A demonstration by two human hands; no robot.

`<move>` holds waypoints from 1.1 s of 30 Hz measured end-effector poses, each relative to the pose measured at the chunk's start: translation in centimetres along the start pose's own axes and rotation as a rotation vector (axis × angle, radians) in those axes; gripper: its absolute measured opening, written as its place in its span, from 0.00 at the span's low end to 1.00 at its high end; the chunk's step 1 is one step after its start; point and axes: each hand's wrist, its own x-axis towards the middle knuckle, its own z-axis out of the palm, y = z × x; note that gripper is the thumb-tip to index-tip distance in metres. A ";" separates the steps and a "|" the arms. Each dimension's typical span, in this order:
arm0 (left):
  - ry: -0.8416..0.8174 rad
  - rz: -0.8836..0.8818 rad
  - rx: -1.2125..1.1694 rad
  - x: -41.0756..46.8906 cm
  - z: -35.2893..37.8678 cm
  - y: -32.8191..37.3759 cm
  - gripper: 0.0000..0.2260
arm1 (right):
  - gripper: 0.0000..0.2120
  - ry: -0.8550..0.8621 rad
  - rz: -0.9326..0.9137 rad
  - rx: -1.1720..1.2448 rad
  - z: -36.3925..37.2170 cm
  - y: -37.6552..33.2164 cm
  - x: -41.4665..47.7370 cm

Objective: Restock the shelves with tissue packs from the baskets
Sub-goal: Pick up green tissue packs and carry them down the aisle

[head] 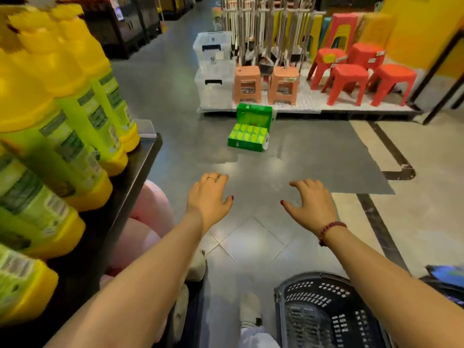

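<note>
Fig.: green tissue packs [248,139] lie flat on the floor ahead, w/ a second green pack [254,116] upright just behind, against the edge of the display platform [313,106]. Both are well apart from my hands. Left hand [209,194] and right hand [312,204] reach fwd, palms down, fingers spread and slightly bent, holding nothing. Black basket [313,292] sits by my right foot, below the right forearm; what shows of its inside looks empty. Shelf [140,167] at left carries yellow bottles [75,101] close to my left arm. Likely risks: stepping fwd, I could catch the basket w/ a foot. Swinging the left arm back could knock a bottle off the shelf edge. A one-handed grab on the flat pack might let it sag or slip.
</note>
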 end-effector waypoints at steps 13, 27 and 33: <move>0.002 -0.002 0.000 25.1 3.6 -2.5 0.23 | 0.25 -0.032 0.076 0.046 0.8 5.4 25.0; 0.012 -0.001 -0.038 52.7 7.3 -11.4 0.24 | 0.25 -0.011 0.127 -0.003 3.9 7.5 52.2; -0.031 -0.013 -0.043 63.1 8.4 -13.9 0.24 | 0.25 -0.043 0.148 -0.004 5.1 8.0 62.5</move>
